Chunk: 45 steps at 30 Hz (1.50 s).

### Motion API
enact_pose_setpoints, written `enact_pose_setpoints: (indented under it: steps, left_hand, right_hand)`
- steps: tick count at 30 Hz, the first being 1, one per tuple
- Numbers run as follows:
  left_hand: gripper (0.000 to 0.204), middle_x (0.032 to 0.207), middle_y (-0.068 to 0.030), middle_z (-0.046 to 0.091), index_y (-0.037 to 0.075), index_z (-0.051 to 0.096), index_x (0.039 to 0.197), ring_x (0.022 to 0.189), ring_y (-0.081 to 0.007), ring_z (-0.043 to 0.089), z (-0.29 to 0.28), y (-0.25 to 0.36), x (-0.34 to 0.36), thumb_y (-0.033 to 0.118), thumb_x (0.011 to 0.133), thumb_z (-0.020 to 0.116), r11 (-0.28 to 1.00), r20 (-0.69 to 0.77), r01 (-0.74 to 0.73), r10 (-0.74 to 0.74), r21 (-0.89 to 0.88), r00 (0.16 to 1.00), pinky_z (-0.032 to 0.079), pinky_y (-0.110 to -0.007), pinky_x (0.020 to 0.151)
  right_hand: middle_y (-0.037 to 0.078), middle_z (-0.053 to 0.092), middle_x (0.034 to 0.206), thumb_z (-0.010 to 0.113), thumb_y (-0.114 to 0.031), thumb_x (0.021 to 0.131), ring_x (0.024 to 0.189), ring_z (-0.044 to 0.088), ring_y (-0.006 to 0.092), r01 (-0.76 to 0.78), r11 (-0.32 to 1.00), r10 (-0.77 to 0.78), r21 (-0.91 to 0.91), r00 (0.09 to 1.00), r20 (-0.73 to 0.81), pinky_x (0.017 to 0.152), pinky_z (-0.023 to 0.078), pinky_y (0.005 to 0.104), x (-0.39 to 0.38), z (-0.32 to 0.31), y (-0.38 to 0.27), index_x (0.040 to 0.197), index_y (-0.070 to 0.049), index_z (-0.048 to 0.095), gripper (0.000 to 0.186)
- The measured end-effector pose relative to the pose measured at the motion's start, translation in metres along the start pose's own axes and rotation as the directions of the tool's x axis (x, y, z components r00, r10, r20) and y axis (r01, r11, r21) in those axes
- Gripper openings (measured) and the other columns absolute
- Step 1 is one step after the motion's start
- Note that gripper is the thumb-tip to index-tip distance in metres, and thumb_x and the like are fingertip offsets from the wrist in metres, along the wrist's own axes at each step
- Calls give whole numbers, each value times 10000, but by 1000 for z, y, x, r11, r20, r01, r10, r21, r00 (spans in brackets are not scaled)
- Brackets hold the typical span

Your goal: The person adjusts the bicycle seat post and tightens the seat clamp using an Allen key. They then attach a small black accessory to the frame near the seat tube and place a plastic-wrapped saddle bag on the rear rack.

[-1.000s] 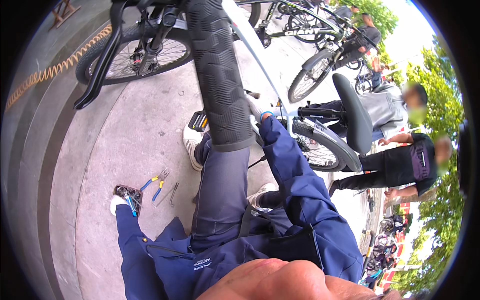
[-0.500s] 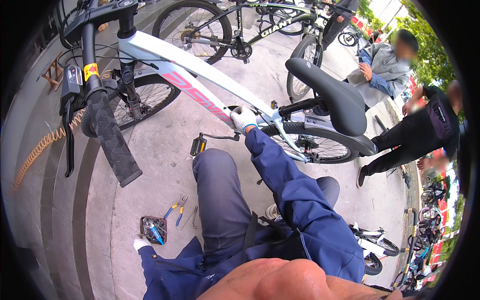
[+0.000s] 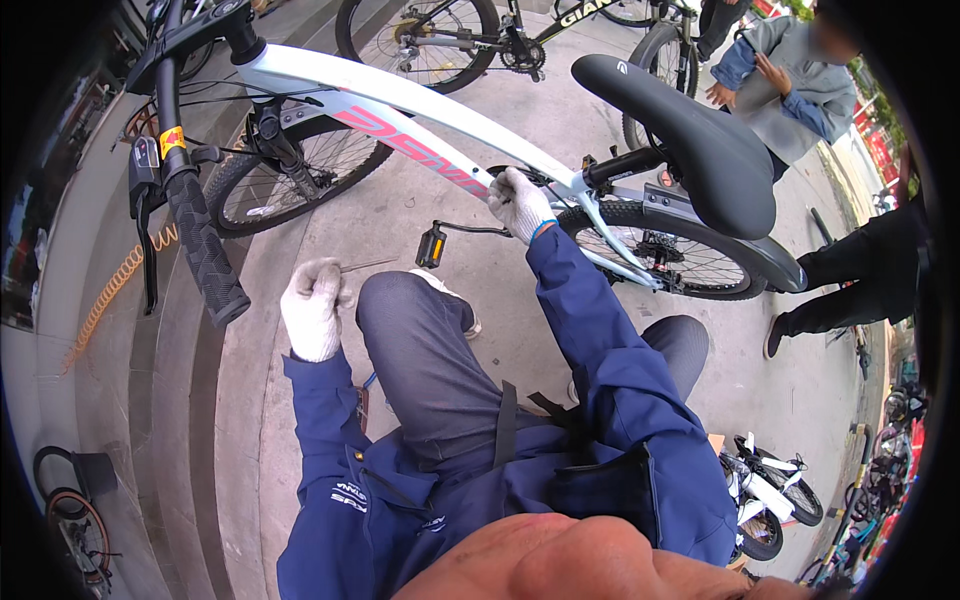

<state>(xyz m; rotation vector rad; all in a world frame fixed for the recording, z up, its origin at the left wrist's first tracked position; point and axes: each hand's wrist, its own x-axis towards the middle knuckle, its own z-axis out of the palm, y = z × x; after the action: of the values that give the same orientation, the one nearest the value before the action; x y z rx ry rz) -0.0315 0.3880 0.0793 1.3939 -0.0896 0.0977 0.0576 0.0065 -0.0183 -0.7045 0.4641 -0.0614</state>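
Note:
My left hand (image 3: pixel 318 308), in a white work glove, is raised beside my knee with its fingers closed. A thin metal rod (image 3: pixel 372 264) sticks out from them to the right; its end shape is too fine to tell. My right hand (image 3: pixel 520 203), gloved too, is at the lower end of the white bicycle frame (image 3: pixel 400 98), near the crank. Its fingers are pinched together against the frame, and what lies between them is hidden. Below the hand is the crank's black pedal (image 3: pixel 431 246) with an orange reflector. The black saddle (image 3: pixel 690 150) is to the right.
The handlebar grip (image 3: pixel 207 250) juts out at the left, near an orange coiled hose (image 3: pixel 120 285). A dark bicycle (image 3: pixel 470 42) stands behind. Two people, one in a grey vest (image 3: pixel 790 85), one in black trousers (image 3: pixel 850 275), stand at right. Steps run along the left.
My left hand has risen from the small tool tray to beside my knee, now holding a thin rod. My right hand stays at the frame. The view has shifted; my sleeve now covers most of the tray.

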Motion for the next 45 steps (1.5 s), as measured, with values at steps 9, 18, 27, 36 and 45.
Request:
enact_pose_setpoints:
  steps: [9,18,27,36,45]
  left_hand:
    - [296,732,17,599,54,686,948,569,-59,534,155,2,85,338,1018,735,989,267,41,-79,145,961,441,-238,515]
    - [289,743,27,598,59,666,962,565,-53,544,147,-20,75,334,1019,734,990,154,142,-139,-7,978,444,-227,511]
    - [313,774,17,618,69,678,980,587,-54,562,151,-20,77,374,1013,742,990,173,139,-133,-21,976,466,-217,525]
    - [276,795,-5,597,35,657,1068,594,-64,548,146,-28,82,295,1021,736,981,131,151,-135,-119,982,492,-229,521]
    - [252,790,1,568,66,638,1032,610,-79,547,139,-36,89,302,1035,725,975,87,136,-122,-174,989,477,-243,540]
  right_hand:
    - [292,739,998,516,-509,1042,989,726,448,288,-291,-403,-912,828,390,924,551,528,27,39,-4,1033,-20,755,544]
    - [248,746,921,621,-378,976,910,737,412,413,-143,-455,-899,779,431,837,563,484,23,32,-13,975,-23,757,380]
    - [234,741,899,673,-312,936,882,733,412,384,-257,-458,-887,760,462,824,568,478,25,43,-9,963,-33,757,293]
    - [263,744,899,588,-447,1000,893,732,437,322,-242,-423,-915,814,399,881,563,491,18,45,-10,976,-13,778,474]
    - [153,766,1037,679,-298,907,1013,724,260,336,172,-395,-926,885,248,929,540,387,22,27,-14,1114,-27,743,347]
